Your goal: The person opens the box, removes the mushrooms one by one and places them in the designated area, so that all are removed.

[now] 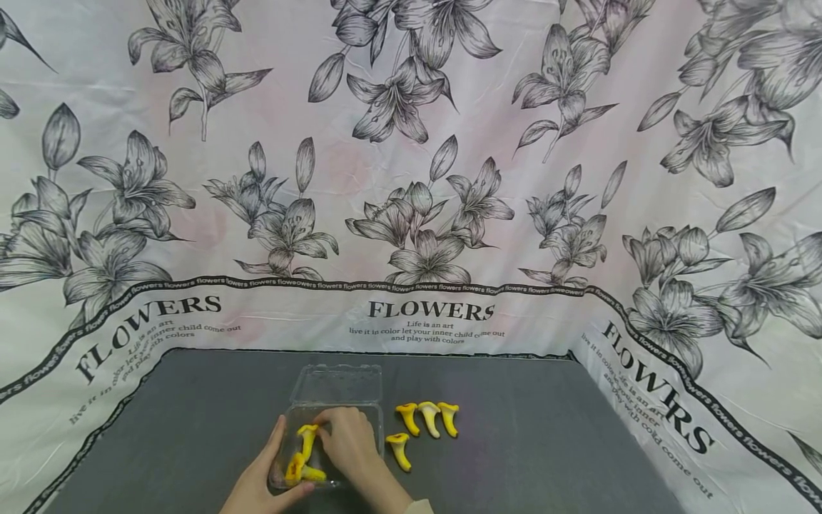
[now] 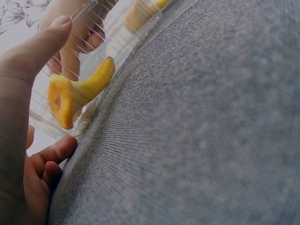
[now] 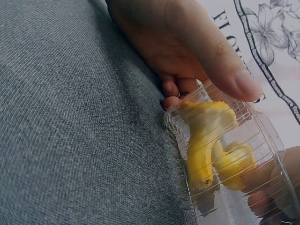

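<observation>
A clear plastic clamshell box (image 1: 334, 407) stands on the table with its lid folded back. My left hand (image 1: 260, 478) grips its near left side; in the left wrist view the thumb (image 2: 58, 30) lies at the rim and the fingers (image 2: 61, 150) stay low outside. Inside are yellow chanterelle mushrooms, one in front (image 1: 312, 474) and one behind (image 1: 308, 442). My right hand (image 1: 349, 439) reaches over the box and pinches the rear mushroom by its cap. Through the ribbed wall, the right wrist view shows the right hand's fingers (image 3: 258, 180) against that mushroom (image 3: 234, 164).
Right of the box, a row of three chanterelles (image 1: 428, 420) lies on the dark grey table (image 1: 514, 457), with another one (image 1: 399, 451) nearer to the box. A white cloth (image 1: 424, 321) with printed flowers and lettering hangs around the table's back and sides.
</observation>
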A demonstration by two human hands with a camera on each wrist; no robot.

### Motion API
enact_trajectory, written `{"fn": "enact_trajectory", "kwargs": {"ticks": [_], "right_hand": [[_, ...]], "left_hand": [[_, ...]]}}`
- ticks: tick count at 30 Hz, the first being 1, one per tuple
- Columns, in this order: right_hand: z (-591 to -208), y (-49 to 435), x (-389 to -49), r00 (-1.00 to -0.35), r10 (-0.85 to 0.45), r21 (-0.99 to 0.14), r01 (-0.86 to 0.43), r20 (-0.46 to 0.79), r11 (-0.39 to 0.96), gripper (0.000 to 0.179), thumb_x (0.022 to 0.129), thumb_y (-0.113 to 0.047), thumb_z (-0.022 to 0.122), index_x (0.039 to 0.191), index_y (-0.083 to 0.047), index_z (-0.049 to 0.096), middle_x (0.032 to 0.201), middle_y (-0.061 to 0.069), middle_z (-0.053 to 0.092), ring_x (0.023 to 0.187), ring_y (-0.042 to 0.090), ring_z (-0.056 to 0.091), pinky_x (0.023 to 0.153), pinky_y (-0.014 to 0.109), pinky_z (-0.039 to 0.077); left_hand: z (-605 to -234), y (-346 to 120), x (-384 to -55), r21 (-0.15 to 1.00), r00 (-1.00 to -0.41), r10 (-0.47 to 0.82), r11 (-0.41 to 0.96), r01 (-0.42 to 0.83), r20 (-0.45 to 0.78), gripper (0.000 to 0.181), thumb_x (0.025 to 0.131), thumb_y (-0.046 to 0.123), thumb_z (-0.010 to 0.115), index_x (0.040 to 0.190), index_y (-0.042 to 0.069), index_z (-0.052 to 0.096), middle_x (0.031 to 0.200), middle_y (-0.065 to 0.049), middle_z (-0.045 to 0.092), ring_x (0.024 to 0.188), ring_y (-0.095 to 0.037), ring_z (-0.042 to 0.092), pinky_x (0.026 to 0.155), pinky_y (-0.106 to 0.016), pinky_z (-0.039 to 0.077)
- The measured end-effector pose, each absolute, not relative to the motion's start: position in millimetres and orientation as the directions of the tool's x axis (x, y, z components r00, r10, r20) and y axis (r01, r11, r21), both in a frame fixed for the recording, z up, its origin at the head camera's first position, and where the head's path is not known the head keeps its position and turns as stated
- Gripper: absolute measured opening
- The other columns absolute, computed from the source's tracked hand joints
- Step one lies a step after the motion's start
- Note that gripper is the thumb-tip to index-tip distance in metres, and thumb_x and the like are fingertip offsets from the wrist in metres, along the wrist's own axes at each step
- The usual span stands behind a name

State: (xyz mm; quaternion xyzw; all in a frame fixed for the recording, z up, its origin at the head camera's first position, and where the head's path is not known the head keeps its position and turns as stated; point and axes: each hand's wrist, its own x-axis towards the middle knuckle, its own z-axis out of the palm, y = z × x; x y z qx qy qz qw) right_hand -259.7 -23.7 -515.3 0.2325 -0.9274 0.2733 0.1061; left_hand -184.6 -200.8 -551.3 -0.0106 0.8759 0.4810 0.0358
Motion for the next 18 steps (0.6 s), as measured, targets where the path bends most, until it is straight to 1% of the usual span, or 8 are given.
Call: {"fn": "enact_trajectory", "kwargs": {"ticks": [2,4,5,8,12,14,16,18], "right_hand": [[-515,-25,-259,-0.865,-0.366,-0.439,-0.492,0.343,0.752,0.01,0.091,-0.013,0.084,0.097,-0.021,0.086,0.094,-0.01,0.08,0.084,0.009,0.075,0.062,0.025,0.056],[-515,-25,-259,-0.86,-0.358,-0.422,-0.495,0.365,0.759,0.01,0.092,-0.012,0.083,0.097,-0.021,0.086,0.094,-0.009,0.08,0.083,0.009,0.075,0.062,0.025,0.056],[-515,-25,-259,-0.857,-0.355,-0.419,-0.497,0.374,0.76,0.01,0.092,-0.012,0.083,0.097,-0.02,0.086,0.094,-0.009,0.081,0.083,0.009,0.075,0.062,0.025,0.056],[-518,-25,-261,-0.848,-0.351,-0.412,-0.506,0.396,0.757,0.009,0.092,-0.013,0.083,0.097,-0.02,0.086,0.095,-0.008,0.081,0.082,0.007,0.075,0.062,0.023,0.056],[-521,-23,-265,-0.832,-0.353,-0.401,-0.525,0.428,0.751,0.009,0.092,-0.015,0.083,0.098,-0.021,0.086,0.096,-0.007,0.081,0.084,0.008,0.075,0.064,0.022,0.056],[-519,-22,-266,-0.821,-0.353,-0.41,-0.54,0.448,0.735,0.008,0.092,-0.015,0.083,0.098,-0.02,0.086,0.096,-0.007,0.081,0.085,0.008,0.075,0.066,0.023,0.057],[-512,-20,-265,-0.816,-0.352,-0.437,-0.553,0.459,0.71,0.008,0.093,-0.014,0.083,0.098,-0.018,0.086,0.096,-0.006,0.081,0.086,0.008,0.075,0.067,0.022,0.056],[-501,-18,-263,-0.811,-0.355,-0.464,-0.565,0.465,0.682,0.008,0.093,-0.013,0.082,0.1,-0.016,0.086,0.097,-0.005,0.081,0.086,0.007,0.075,0.068,0.02,0.055]], "left_hand": [[-552,-202,-185,0.831,-0.998,0.022,0.555,-0.039,-0.061,0.12,0.088,0.048,0.084,0.173,0.016,0.006,0.138,-0.032,0.059,0.108,-0.041,0.066,0.082,-0.048,0.056],[-553,-203,-184,0.824,-0.998,0.032,0.566,-0.023,-0.049,0.119,0.089,0.051,0.083,0.173,0.014,0.006,0.167,-0.032,0.03,0.134,-0.057,0.052,0.092,-0.064,0.053],[-553,-204,-184,0.823,-0.998,0.037,0.568,-0.013,-0.041,0.119,0.09,0.051,0.082,0.173,0.014,0.006,0.171,-0.029,0.018,0.142,-0.061,0.042,0.096,-0.07,0.05],[-554,-204,-183,0.831,-0.998,0.046,0.556,-0.008,-0.041,0.119,0.09,0.051,0.082,0.172,0.013,0.006,0.171,-0.029,0.015,0.146,-0.064,0.034,0.099,-0.074,0.047],[-553,-204,-184,0.83,-0.998,0.042,0.557,-0.021,-0.053,0.119,0.089,0.053,0.082,0.173,0.014,0.006,0.172,-0.027,0.015,0.147,-0.063,0.032,0.101,-0.076,0.044],[-553,-203,-184,0.827,-0.998,0.038,0.561,-0.026,-0.057,0.119,0.089,0.052,0.082,0.173,0.014,0.007,0.172,-0.028,0.016,0.14,-0.062,0.044,0.097,-0.072,0.048],[-553,-203,-184,0.836,-0.997,0.03,0.547,-0.045,-0.073,0.119,0.089,0.05,0.083,0.173,0.015,0.007,0.16,-0.033,0.042,0.119,-0.049,0.061,0.088,-0.057,0.055],[-552,-203,-184,0.842,-0.996,0.02,0.535,-0.06,-0.083,0.119,0.089,0.048,0.084,0.173,0.017,0.006,0.138,-0.028,0.057,0.094,-0.032,0.062,0.077,-0.044,0.052]]}}
